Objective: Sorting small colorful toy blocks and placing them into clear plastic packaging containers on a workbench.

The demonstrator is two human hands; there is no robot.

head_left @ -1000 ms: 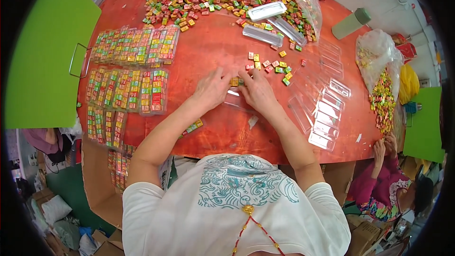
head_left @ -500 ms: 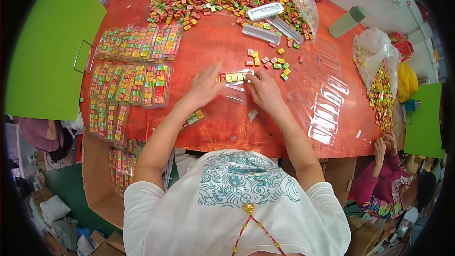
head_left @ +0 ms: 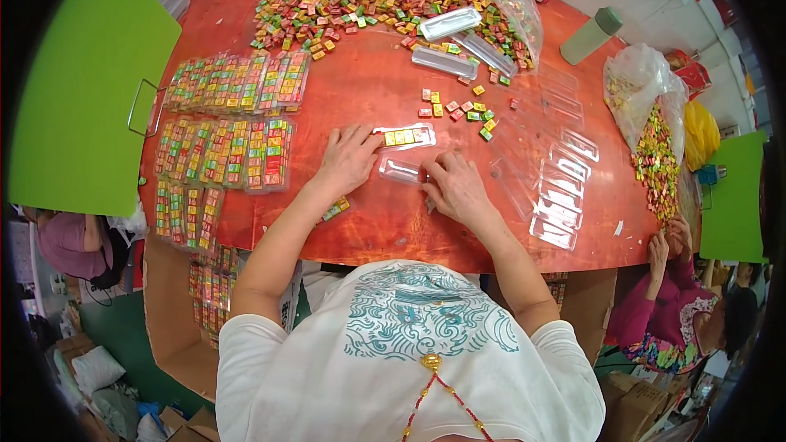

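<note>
We have the left hand [head_left: 347, 162] at a filled clear tray [head_left: 430, 137], the right hand [head_left: 460, 188] at an empty clear tray [head_left: 399, 169].
Both trays lie on the red desk [head_left: 385, 233], empty one just nearer us. Left fingers [head_left: 360, 141] bent at the filled tray's left end, right fingers narrow by the empty tray's right end; we can't tell if either grips. Loose little boxes [head_left: 471, 106] sit beyond, filled packs [head_left: 233, 147] left.

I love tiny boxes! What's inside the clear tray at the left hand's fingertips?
The clear tray holds a row of small boxes, several of them yellow. The left hand covers the tray's left end, so whatever lies there can't be seen.
</note>
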